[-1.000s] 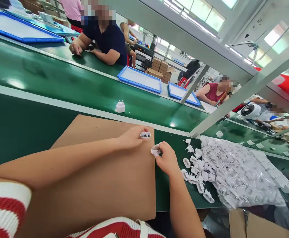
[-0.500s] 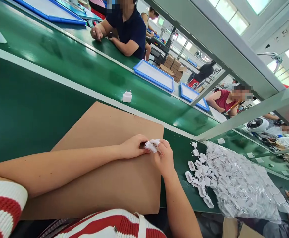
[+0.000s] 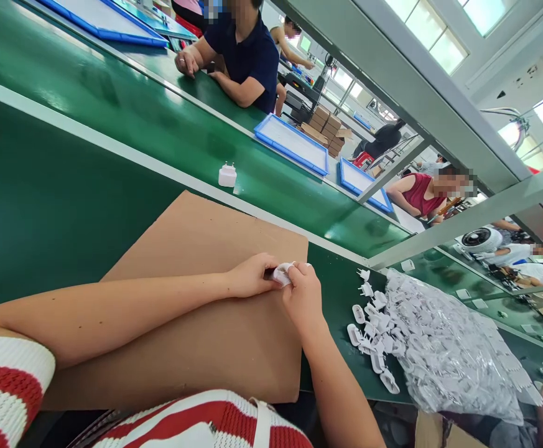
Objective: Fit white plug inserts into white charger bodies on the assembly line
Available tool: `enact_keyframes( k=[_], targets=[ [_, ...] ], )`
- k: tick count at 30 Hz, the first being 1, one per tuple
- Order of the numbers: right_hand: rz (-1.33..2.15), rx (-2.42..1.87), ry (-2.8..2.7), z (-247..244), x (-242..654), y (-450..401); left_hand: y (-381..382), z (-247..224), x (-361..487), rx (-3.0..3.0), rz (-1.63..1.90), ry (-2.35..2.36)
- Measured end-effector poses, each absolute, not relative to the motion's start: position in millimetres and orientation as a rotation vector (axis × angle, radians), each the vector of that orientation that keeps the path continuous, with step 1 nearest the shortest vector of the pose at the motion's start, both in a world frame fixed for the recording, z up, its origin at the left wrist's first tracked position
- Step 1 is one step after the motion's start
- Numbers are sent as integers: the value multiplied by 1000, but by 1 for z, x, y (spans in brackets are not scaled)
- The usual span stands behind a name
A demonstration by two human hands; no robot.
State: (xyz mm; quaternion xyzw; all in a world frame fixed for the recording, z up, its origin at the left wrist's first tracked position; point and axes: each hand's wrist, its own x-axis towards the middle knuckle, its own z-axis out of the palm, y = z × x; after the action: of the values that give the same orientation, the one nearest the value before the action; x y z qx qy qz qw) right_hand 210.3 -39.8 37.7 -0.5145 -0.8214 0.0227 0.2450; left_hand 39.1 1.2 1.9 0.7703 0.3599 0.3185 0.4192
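White plastic work [image 3: 281,274] pinched at one end by left hand [image 3: 254,275], gripped at the other by right hand [image 3: 303,297]; held over one cardboard sheet [image 3: 234,348], near its right edge. Piece count there cannot be told, fingers covering part. Sheet laid on green bench [image 3: 42,186]. To the right, over a dozen loose white plug parts [image 3: 377,330], overlapping, exact count unclear; beside them, one clear bag [image 3: 453,348], filled. One white two-pin plug [image 3: 227,177] stood beyond sheet. Three blue-rimmed trays [image 3: 291,155] seen farther off.

The sleeve [image 3: 12,392] is red-and-white striped; the cardboard sheet [image 3: 234,348] is brown.
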Motion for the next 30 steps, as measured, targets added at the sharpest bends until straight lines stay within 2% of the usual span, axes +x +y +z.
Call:
enact_keyframes(
  k=[6, 18, 23, 25, 27, 30],
  targets=[
    [148, -1352, -2214, 35, 216, -37, 2, 0, 38, 1943, 791, 918],
    [69, -1453, -2198, 33, 215, -36, -1, 2, 41, 1921, 771, 954],
    [477, -1405, -1954, 28, 222, -34, -10, 13, 45, 1875, 750, 958],
    [541, -1373, -1810, 28, 233, -29, -3, 18, 48, 1804, 686, 957],
    [357, -1492, -1691, 31, 251, -22, 13, 23, 51, 1794, 648, 1035],
    [14, -2035, -1435, 38, 290, -13, 53, 32, 57, 1896, 639, 1274]
  ],
)
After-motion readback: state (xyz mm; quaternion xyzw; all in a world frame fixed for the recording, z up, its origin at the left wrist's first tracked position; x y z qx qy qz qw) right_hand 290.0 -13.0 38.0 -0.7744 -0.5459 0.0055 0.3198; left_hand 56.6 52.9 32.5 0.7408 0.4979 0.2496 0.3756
